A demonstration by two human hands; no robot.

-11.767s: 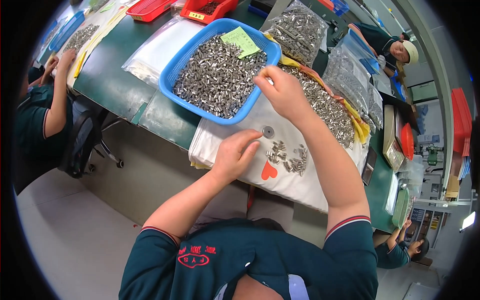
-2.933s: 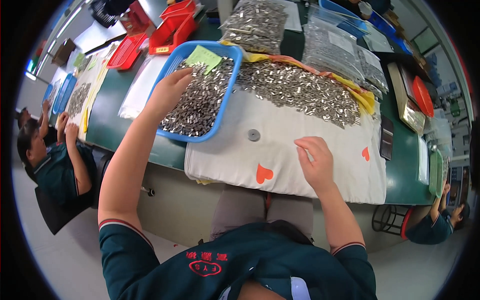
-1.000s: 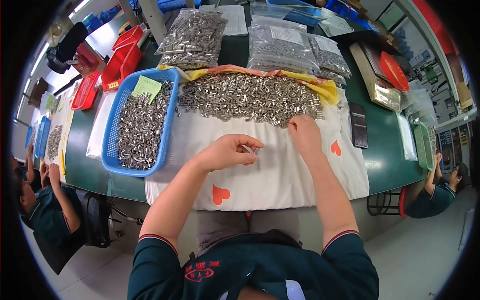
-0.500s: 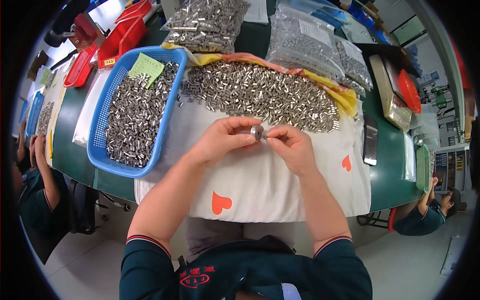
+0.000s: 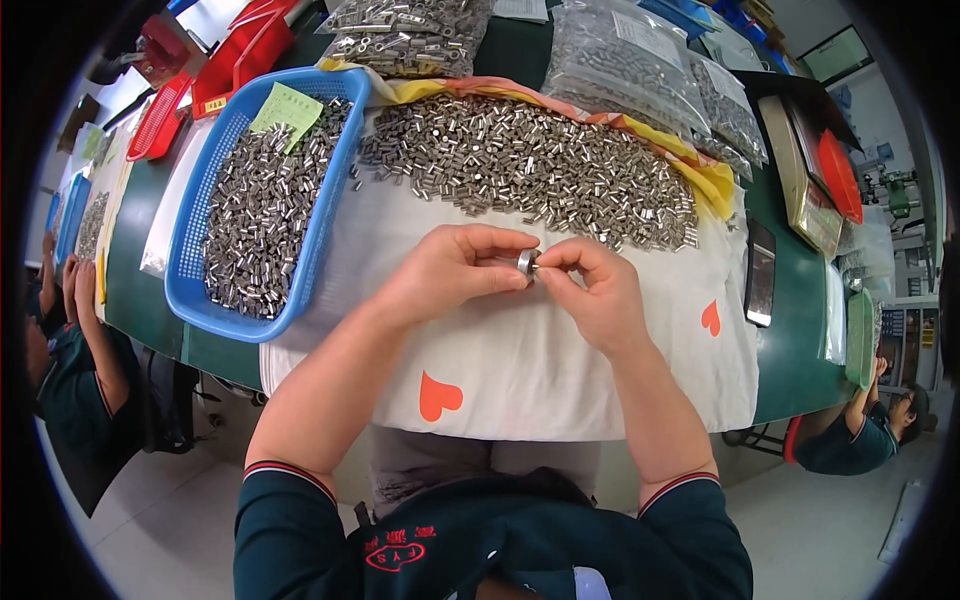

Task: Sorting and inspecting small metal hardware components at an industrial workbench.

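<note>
Between the thumb and fingers of my left hand is a small round metal disc, held on edge above the white cloth. My right hand meets it from the right, thumb and forefinger pinched at the disc's face. A tiny metal piece seems to be in that pinch, mostly hidden by the fingertips. Just beyond both hands a wide heap of small shiny metal cylinders lies on the cloth. To the left stands a blue perforated basket filled with similar metal cylinders and a green paper slip.
Clear bags of metal parts stand behind the heap, along a rolled yellow-and-orange cloth edge. A phone lies at the right on the green table. Red trays sit far left. Other people work at both sides.
My hands have shifted slightly right while staying together. The right fingertips are now closer against the disc, where a small piece showed between them before. The whole view has shifted a little.
</note>
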